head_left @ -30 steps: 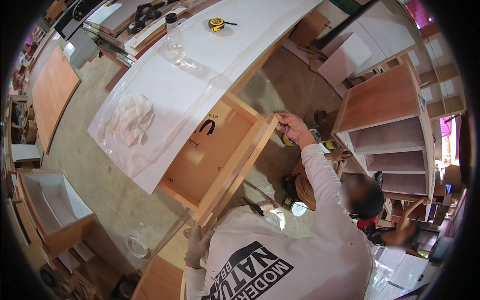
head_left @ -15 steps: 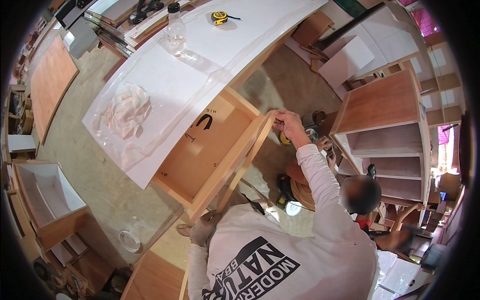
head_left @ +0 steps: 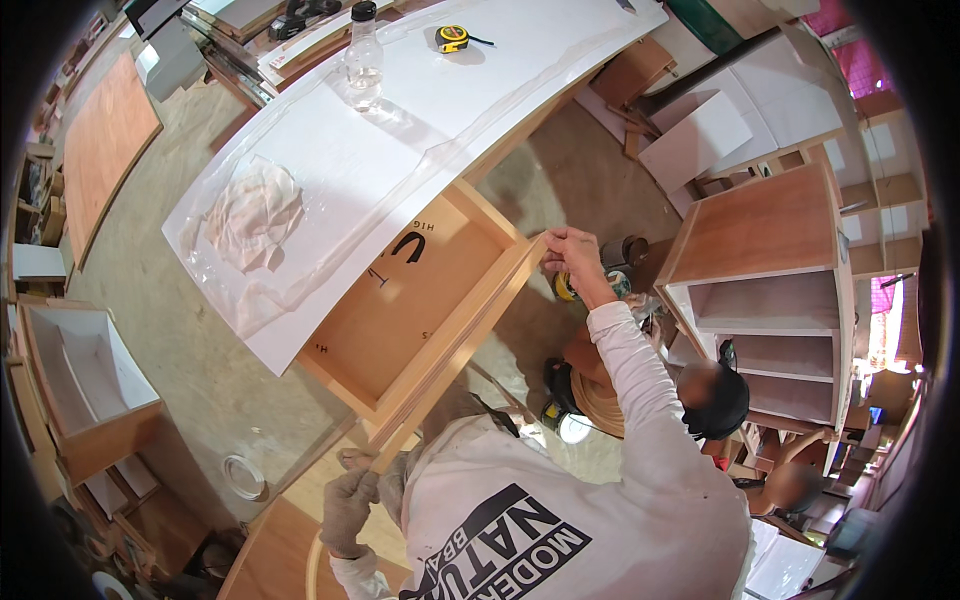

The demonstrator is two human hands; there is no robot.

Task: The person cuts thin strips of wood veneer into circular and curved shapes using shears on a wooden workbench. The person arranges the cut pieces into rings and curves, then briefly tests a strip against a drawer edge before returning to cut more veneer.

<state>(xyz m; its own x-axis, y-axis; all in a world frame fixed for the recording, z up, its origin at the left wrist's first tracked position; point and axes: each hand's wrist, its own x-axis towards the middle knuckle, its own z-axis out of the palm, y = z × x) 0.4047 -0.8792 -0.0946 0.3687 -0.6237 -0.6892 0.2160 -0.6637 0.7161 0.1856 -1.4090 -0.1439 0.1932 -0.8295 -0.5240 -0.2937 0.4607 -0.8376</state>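
A shallow wooden drawer (head_left: 400,300) juts out from under the white-covered worktop (head_left: 320,150). A long, thin wooden strip (head_left: 455,362) lies along its outer front edge. At the far right corner, my bare right hand (head_left: 574,262) pinches the strip's far end against the drawer. My left hand (head_left: 350,508), in a grey knit glove, has its fingers curled at the strip's near end, by the drawer's near left corner; the exact grip is partly hidden.
On the worktop are a crumpled cloth (head_left: 255,215), a clear bottle (head_left: 363,65) and a yellow tape measure (head_left: 452,39). To the right, a person in a dark cap (head_left: 715,398) crouches beside a wooden cabinet (head_left: 755,225). Another open cabinet box (head_left: 90,375) stands at left.
The strip has swung from a slant away from the drawer to lie along its front edge. My left hand has moved left and nearer to me; my right hand stays at the far corner.
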